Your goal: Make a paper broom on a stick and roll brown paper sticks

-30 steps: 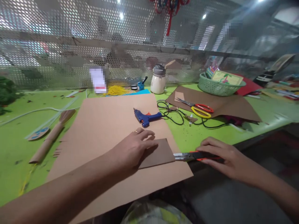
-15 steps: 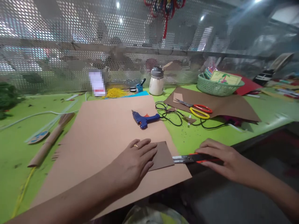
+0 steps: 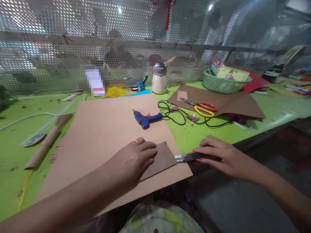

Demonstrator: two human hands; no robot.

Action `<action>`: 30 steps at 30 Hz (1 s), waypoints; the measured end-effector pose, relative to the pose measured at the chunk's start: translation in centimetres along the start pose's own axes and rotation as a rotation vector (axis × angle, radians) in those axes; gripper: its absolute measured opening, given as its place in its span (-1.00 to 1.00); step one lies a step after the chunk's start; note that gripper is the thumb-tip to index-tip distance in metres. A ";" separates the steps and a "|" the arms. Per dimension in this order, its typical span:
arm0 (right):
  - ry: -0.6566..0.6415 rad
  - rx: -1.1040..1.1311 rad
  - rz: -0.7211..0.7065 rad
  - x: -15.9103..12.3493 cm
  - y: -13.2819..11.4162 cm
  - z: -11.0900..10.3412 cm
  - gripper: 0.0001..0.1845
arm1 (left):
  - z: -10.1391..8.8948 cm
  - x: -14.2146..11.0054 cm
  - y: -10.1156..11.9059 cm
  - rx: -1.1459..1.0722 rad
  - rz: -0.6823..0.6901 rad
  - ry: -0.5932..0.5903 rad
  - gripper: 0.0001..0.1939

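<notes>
My left hand (image 3: 137, 158) lies over a small brown card (image 3: 161, 158), fingers stretched out and resting on its left part. Beneath that card spreads a large tan sheet of paper (image 3: 97, 129). In my right hand (image 3: 218, 155) is a utility knife (image 3: 188, 157) with a black and orange handle, fingers closed around it. Its blade points left and meets the right edge of the card. Beyond my hands, a blue glue gun (image 3: 147, 119) rests on the tan sheet, its black cord trailing right.
Scissors (image 3: 204, 108) with red and yellow handles lie on a dark brown sheet (image 3: 233, 102). Behind stand a green basket (image 3: 223, 84), a white jar (image 3: 159, 82) and a small blue pot (image 3: 141, 85). A rolled paper tube (image 3: 45, 145) lies left on the green table (image 3: 14, 142).
The view has shifted slightly. The brown card has turned a little and more of it shows beside my left hand. My right hand keeps the knife at the card's right edge.
</notes>
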State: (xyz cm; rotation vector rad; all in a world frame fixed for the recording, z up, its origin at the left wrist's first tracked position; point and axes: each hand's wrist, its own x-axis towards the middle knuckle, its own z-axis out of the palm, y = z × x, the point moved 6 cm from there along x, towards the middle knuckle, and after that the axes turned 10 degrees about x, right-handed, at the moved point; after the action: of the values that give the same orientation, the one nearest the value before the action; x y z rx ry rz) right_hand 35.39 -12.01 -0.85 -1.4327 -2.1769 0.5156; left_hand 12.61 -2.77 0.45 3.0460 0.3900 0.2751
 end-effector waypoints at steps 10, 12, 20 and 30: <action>0.033 -0.067 -0.075 0.6 -1.2 1.5 -0.66 | 1.7 -0.6 -1.2 0.059 0.054 0.075 -0.67; 0.032 -0.072 -0.077 0.4 -1.2 1.6 -0.66 | 1.8 -0.7 -1.2 0.076 0.069 0.061 -0.66; 0.025 -0.015 -0.056 -1.0 -1.0 1.1 -0.66 | 1.6 -0.6 -1.3 0.150 0.049 0.079 -0.63; -0.045 -0.020 -0.016 0.9 -1.1 0.2 -0.69 | 1.6 -0.7 -0.6 0.177 0.089 -0.006 -0.58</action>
State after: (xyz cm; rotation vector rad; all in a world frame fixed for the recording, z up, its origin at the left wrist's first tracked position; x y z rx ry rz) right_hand 34.18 -11.62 -0.27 -1.4259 -2.2331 0.5262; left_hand 12.09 -2.42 -1.31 3.2427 0.2936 0.2487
